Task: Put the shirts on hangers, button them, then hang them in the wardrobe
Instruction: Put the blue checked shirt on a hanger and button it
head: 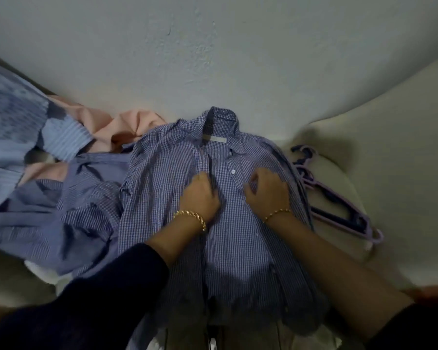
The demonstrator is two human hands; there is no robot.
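A blue-and-white checked shirt [238, 248] lies front up on the pale bed, collar toward the wall. My left hand [200, 195] grips the left edge of its front placket, fingers curled into the cloth. My right hand [267, 190] pinches the right front panel just below a white button [233, 171]. The two front edges lie close together between my hands. A stack of purple hangers [339, 198] lies on the bed just right of the shirt. Whether a hanger is inside the shirt is hidden.
More clothes are heaped at the left: a blue striped shirt [68, 210], a peach garment [127, 130] and a light blue ribbed knit [13, 117]. The white wall [213, 46] rises just behind the bed [402, 173].
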